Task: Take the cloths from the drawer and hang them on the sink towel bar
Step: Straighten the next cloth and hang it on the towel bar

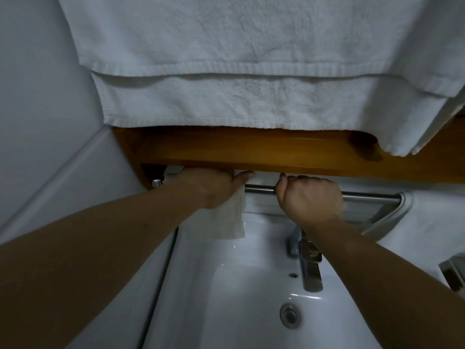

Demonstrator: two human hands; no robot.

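A metal towel bar runs across the wall above the white sink, under a wooden shelf. A small white cloth hangs over the bar's left part. My left hand rests on the cloth at the bar, thumb stretched to the right. My right hand is curled at the bar just right of the cloth; its fingers are hidden, and whether they pinch cloth is unclear. The drawer is out of view.
A large white towel hangs from above and covers the shelf's top. A chrome tap stands at the sink's back, with the drain below it. A white wall closes the left side.
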